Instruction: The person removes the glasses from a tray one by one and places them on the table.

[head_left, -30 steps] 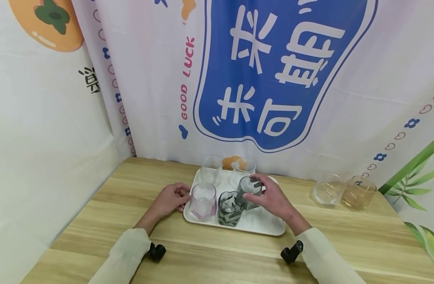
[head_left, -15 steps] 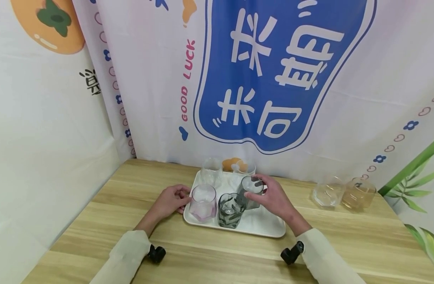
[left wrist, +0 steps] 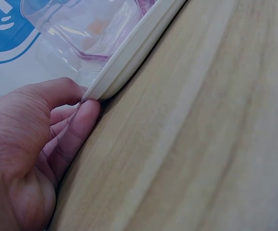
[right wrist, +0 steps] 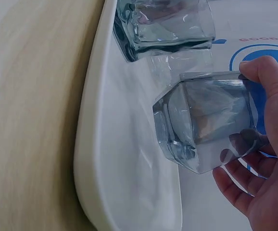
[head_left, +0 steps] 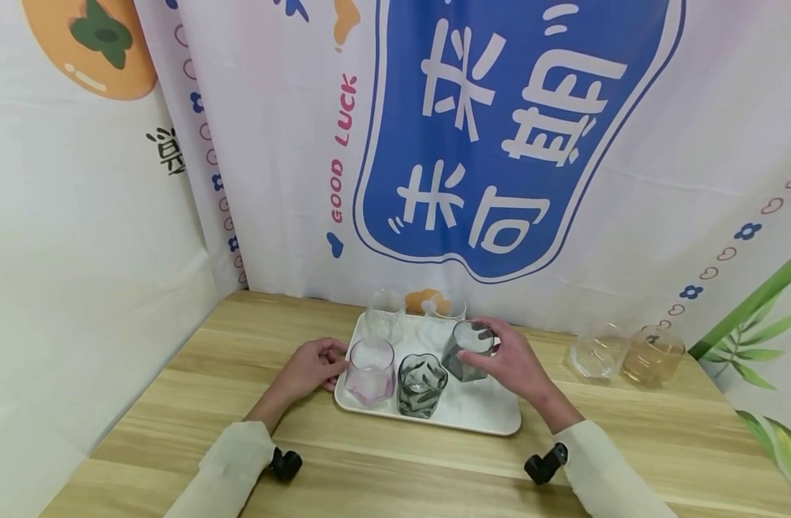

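Note:
My right hand [head_left: 513,360] grips a smoky grey drinking glass [head_left: 465,360] near its rim, thumb on one side and fingers on the other. In the right wrist view the grey glass [right wrist: 211,125] has a faceted base, close over the white tray [right wrist: 129,144]. At the tray's left edge my left hand [head_left: 313,368] pinches the rim between thumb and fingers, as the left wrist view shows with the tray rim [left wrist: 124,57]. Just inside that edge stands a pinkish glass [head_left: 370,374]. A dark wavy glass [head_left: 421,388] stands between it and the grey one.
Two clear glasses [head_left: 385,316] stand at the back of the tray. On the wooden table [head_left: 369,475] at the right are another clear glass [head_left: 592,356] and an amber glass [head_left: 654,360]. A printed curtain [head_left: 292,180] hangs behind the table.
My right hand has moved a little to the right with the grey glass, away from the dark wavy glass. My left hand keeps its place at the tray edge.

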`<state>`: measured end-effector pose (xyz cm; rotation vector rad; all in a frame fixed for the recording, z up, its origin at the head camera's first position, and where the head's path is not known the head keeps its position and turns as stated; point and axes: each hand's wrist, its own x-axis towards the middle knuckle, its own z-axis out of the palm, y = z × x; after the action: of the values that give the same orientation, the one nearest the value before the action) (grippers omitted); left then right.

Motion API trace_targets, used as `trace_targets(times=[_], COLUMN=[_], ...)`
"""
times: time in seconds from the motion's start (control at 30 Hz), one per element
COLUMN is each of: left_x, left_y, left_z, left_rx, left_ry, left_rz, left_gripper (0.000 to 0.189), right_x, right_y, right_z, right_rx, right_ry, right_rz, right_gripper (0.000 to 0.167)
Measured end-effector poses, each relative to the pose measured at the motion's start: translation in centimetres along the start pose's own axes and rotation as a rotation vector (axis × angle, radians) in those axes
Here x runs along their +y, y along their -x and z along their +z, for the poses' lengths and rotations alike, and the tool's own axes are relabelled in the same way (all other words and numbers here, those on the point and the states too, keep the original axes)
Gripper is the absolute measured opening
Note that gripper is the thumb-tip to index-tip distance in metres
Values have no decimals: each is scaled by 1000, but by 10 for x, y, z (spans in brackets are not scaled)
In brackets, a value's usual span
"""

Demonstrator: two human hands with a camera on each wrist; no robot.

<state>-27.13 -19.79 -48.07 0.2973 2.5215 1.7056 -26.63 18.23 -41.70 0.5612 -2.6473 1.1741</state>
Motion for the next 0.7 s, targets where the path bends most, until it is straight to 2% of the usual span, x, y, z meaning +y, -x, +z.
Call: trace_targets(times=[0.13, 0.5, 0.7], left_x=[-1, 1, 1], left_y=[0, 0, 0], left_z=[0, -1, -1], left_rx=[0, -16, -18], left_ry=[3, 20, 25], left_rz=[1, 29, 21], left_gripper=[27, 27, 27], right_x=[5, 21, 34], right_y=[2, 8, 9], right_z=[-8, -40, -58], right_rx=[21, 63, 92], right_ry=[10, 74, 128], right_rz=[-1, 86, 119], right_gripper=[64, 70, 69])
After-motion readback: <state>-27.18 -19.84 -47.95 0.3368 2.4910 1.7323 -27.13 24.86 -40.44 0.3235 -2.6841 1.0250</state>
